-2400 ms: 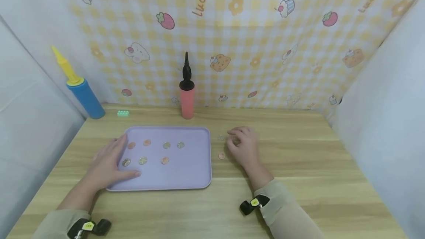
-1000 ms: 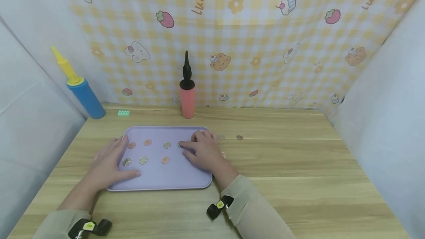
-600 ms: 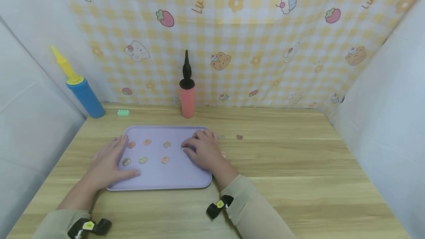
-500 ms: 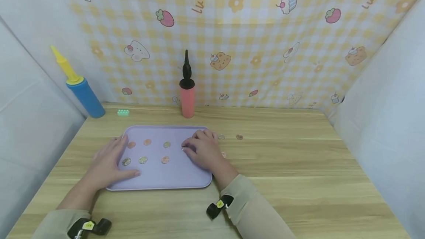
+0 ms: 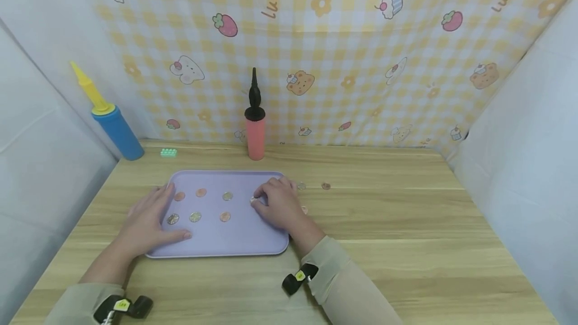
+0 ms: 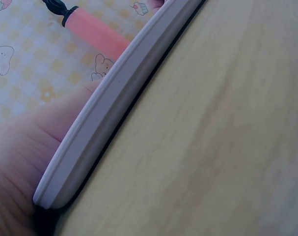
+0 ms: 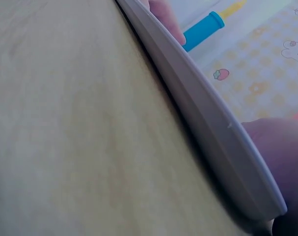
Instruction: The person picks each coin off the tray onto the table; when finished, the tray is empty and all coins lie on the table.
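A lilac tray (image 5: 221,245) lies on the wooden table, bearing several copper and silvery coins in two rough rows. My left hand (image 5: 143,227) rests over the tray's left side, fingers along the rim and thumb stretched onto its floor. Toward the tray's right end, my right hand (image 5: 279,204) pinches a silvery coin (image 5: 253,199) between thumb and forefinger. Left of it lie another silvery coin (image 5: 228,196) and a copper coin (image 5: 225,216). In both wrist views the tray's outer wall (image 6: 114,93) hides the coins.
Right of the tray on the table are a silvery coin (image 5: 301,185), a dark copper coin (image 5: 326,186) and a copper coin (image 5: 304,210) partly behind my right wrist. Behind the tray stand a pink hand pump (image 5: 256,139), a blue pump (image 5: 119,134) and a mint toy brick (image 5: 168,153).
My right hand has moved left from the table coins onto the tray. Its thumb and forefinger have come together on the silvery coin, which has shifted slightly right. My left hand stays put.
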Available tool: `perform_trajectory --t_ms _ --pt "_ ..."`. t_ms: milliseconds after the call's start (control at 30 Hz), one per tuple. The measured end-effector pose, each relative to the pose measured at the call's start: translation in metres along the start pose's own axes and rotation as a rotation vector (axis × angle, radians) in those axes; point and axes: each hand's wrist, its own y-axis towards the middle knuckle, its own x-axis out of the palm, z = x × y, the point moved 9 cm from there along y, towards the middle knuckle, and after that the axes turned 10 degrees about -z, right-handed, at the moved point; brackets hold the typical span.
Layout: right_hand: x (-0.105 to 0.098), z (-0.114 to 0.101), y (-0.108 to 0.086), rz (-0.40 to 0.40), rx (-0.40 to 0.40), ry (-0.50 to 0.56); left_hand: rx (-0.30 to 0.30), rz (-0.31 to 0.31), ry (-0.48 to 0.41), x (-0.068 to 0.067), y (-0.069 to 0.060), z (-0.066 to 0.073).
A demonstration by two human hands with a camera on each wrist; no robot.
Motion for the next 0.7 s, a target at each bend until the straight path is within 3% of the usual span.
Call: perform_trajectory --t_ms 233,533,700 --pt "-0.004 -0.002 -0.003 0.053 -0.039 0.046 0.002 0.002 -0.007 -0.001 -0.001 0.003" --pt "-0.014 -0.013 -0.011 0.204 -0.246 0.051 0.016 0.010 -0.013 -0.001 -0.001 0.004" --pt "-0.020 -0.013 -0.014 0.285 -0.288 0.156 0.022 0.010 -0.018 -0.001 -0.001 0.003"
